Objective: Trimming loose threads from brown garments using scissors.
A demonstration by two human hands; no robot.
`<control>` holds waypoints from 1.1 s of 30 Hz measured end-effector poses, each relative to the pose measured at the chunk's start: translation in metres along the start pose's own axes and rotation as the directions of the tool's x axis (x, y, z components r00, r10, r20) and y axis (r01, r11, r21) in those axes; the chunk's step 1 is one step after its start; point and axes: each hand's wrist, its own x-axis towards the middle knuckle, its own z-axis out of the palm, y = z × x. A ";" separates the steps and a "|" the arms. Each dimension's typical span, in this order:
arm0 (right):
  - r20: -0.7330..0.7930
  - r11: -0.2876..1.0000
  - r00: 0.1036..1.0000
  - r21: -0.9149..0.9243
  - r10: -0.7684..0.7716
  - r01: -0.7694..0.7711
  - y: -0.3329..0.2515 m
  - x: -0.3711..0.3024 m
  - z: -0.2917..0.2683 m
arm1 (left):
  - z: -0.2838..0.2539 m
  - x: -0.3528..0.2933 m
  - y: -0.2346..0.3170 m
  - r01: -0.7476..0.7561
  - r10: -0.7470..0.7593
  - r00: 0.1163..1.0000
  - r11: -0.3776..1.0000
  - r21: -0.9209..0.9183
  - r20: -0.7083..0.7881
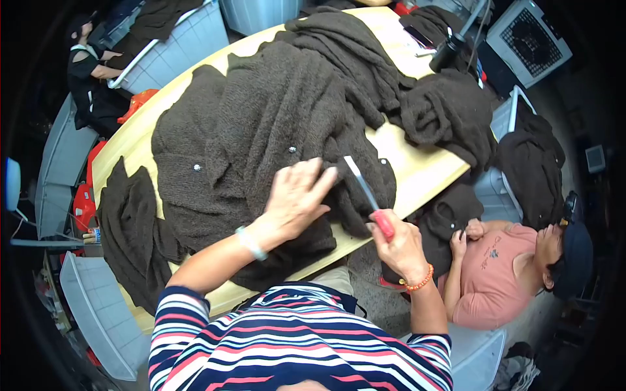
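Dark brown knitted garments [274, 98] lie heaped over the table, with shiny round buttons or ornaments on them, one of them a button [292, 150] just beyond my left hand. My left hand [297, 195] rests on the knit, palm down, fingers stretched and slightly apart. In my right hand [399, 244], closed around its red handle, is a tool with a long narrow metal shaft [362, 182]. Its pale tip points away from me, over the garment and right of my left fingers. Whether the tip touches the knit I cannot tell.
The wooden table [430, 179] shows bare at its right edge. A person in a pink shirt [489, 277] sits close by at right, handling dark knitwear. Another person [91, 78] stands at far left by a white bin [166, 62]. A dark cylindrical object [447, 53] is at the table's far right.
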 end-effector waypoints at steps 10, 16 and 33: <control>-0.125 0.997 0.991 0.065 0.041 -0.033 0.036 0.003 -0.025 | -0.078 0.121 -0.101 0.303 -0.716 0.687 0.436 -0.847 -0.123; -0.096 0.997 0.995 0.068 -0.023 0.030 0.028 0.029 -0.020 | -0.225 0.011 -0.151 -0.307 -0.871 0.405 0.159 -0.938 -0.279; 0.299 0.903 0.930 0.424 -0.213 0.071 -0.067 0.117 0.046 | -0.111 -0.133 -0.031 0.551 -0.545 0.832 0.834 0.038 -0.102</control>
